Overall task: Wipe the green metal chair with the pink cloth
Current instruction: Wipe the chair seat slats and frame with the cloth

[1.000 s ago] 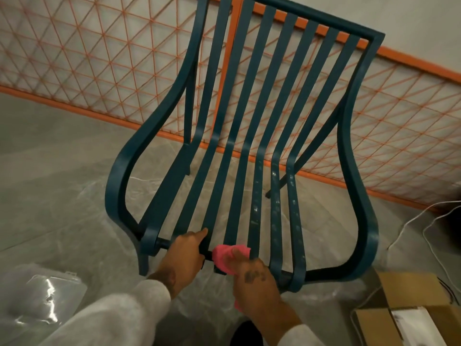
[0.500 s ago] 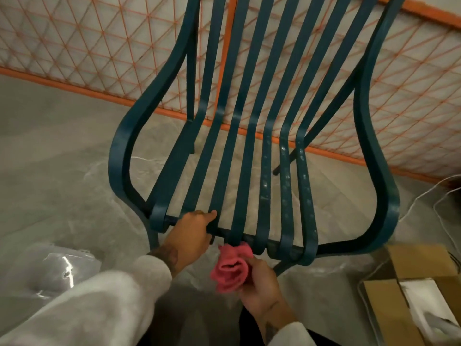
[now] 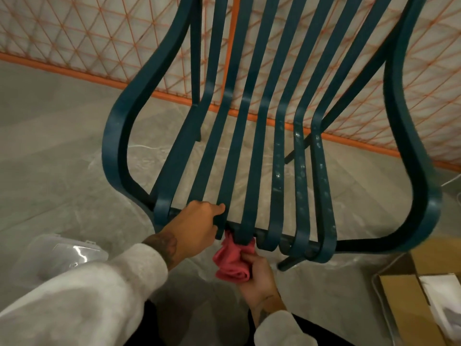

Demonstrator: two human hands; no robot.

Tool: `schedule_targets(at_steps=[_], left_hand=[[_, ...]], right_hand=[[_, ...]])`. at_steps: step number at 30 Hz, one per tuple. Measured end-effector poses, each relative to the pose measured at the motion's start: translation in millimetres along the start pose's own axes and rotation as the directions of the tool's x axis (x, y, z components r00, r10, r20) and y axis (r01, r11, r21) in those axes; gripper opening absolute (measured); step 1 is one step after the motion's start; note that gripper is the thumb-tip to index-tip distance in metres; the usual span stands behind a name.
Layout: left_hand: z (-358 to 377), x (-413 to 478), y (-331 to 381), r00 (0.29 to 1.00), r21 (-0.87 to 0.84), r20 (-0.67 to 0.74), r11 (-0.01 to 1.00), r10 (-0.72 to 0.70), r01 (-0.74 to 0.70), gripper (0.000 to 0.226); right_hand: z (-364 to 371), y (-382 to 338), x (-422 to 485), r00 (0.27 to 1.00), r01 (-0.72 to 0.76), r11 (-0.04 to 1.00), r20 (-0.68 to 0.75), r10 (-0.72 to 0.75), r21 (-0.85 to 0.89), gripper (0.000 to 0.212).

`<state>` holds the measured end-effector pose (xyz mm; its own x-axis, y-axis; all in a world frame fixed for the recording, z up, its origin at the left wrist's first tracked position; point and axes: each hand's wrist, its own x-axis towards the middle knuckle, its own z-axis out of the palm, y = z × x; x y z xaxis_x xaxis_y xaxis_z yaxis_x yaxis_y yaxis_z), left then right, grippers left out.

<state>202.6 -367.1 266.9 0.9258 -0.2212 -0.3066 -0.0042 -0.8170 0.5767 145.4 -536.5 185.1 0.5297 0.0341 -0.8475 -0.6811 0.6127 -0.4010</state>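
Note:
The dark green metal chair (image 3: 257, 136) fills the middle of the head view, its curved slats running down to a front crossbar. My left hand (image 3: 197, 226) grips the front edge of the seat around one of the left slats. My right hand (image 3: 259, 275) is below the front edge and holds the bunched pink cloth (image 3: 233, 260), whose top presses against the underside of the curled slat ends. The right-hand slats carry pale spots.
An orange mesh fence (image 3: 74, 41) stands behind the chair. A clear plastic container (image 3: 62, 255) lies on the grey floor at the left. Open cardboard boxes (image 3: 419, 295) sit at the lower right, with white cables beyond them.
My right hand has dropped with the cloth from the top of the front slats to under the seat's front edge. The chair appears closer and larger. My left hand keeps its grip.

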Motion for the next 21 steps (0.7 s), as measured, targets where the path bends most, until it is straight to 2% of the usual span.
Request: schedule_targets(at_steps=[5,7,9,16,19,21], left_hand=[[-6,-10,11,0.998,0.054,0.042,0.998,-0.035,0.033,0.054],[-15,-23,26,0.997,0.063,0.049,0.997,-0.051,0.048,0.050],[-26,-30,40,0.997,0.027,0.025,0.997,-0.078,0.077,0.045],[-105,-70,122,0.983,-0.077,-0.177,0.997,-0.041,0.027,0.045],[-141,-91,152,0.966,-0.071,-0.256,0.995,0.045,-0.066,0.042],[-163,-106,170,0.949,-0.055,-0.299,0.991,0.099,-0.121,0.040]], right_hand=[[-12,-6,-50,0.996,0.032,0.995,0.080,-0.025,-0.092,0.037],[-14,-21,-79,0.981,0.102,0.988,0.179,-0.080,-0.120,0.035],[-9,-43,-96,0.962,0.197,0.967,0.220,-0.159,-0.161,0.035],[21,-130,-188,0.852,0.514,0.778,0.319,-0.415,-0.361,0.044],[33,-160,-234,0.790,0.604,0.710,0.384,-0.477,-0.362,0.052],[38,-178,-261,0.738,0.667,0.662,0.428,-0.522,-0.343,0.048]])
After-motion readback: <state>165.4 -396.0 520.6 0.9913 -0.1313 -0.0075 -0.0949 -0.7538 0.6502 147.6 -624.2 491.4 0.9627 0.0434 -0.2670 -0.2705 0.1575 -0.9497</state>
